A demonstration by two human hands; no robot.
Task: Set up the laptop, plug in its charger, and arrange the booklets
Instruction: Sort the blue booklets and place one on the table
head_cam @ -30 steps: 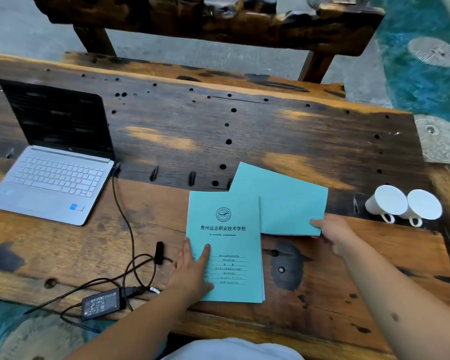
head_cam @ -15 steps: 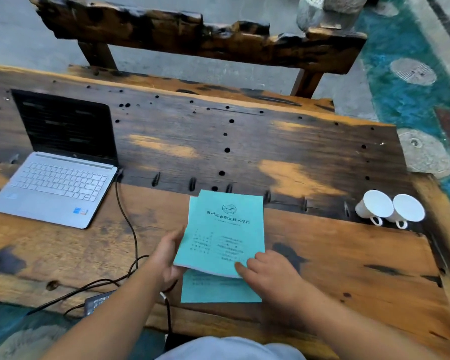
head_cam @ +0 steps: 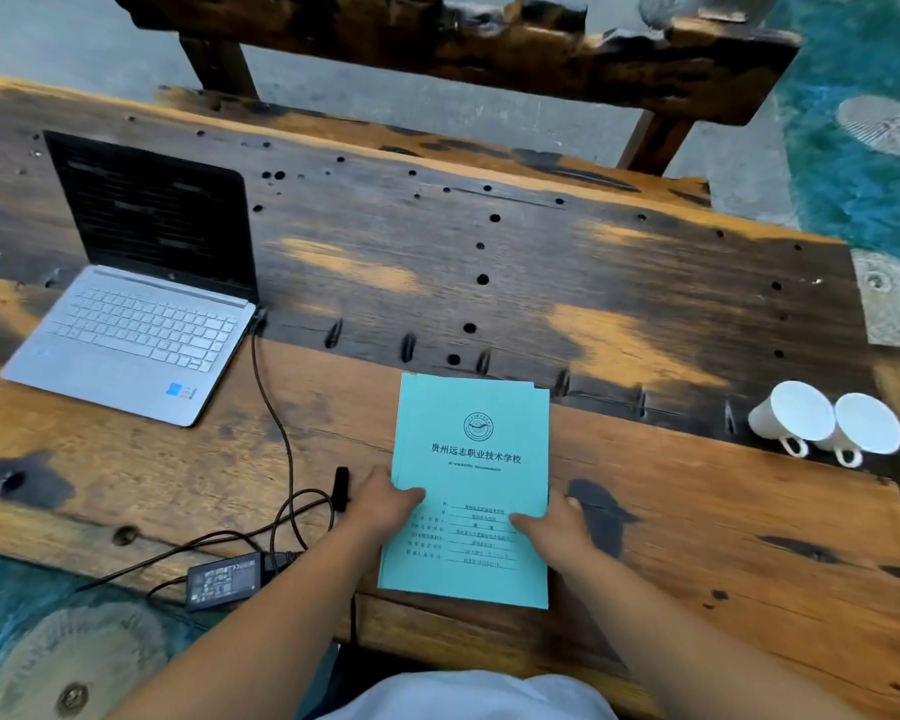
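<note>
A stack of teal booklets (head_cam: 471,459) lies on the wooden table (head_cam: 697,511) near its front edge, printed cover up. My left hand (head_cam: 385,504) grips the stack's left edge and my right hand (head_cam: 552,527) grips its right edge, thumbs on top. At the far left a silver laptop (head_cam: 126,350) stands open with a dark screen. A black cable (head_cam: 276,428) runs from the laptop's right side down to the charger brick (head_cam: 224,579) at the table's front edge.
Two white cups (head_cam: 827,423) lie on their sides at the right end of the table. A dark wooden bench back (head_cam: 463,49) rises behind the table. Teal patterned floor (head_cam: 853,148) shows on the right and lower left.
The second booklet, held out to the right a second ago, has come on top of the first. Both hands now hold the booklets squared as one stack.
</note>
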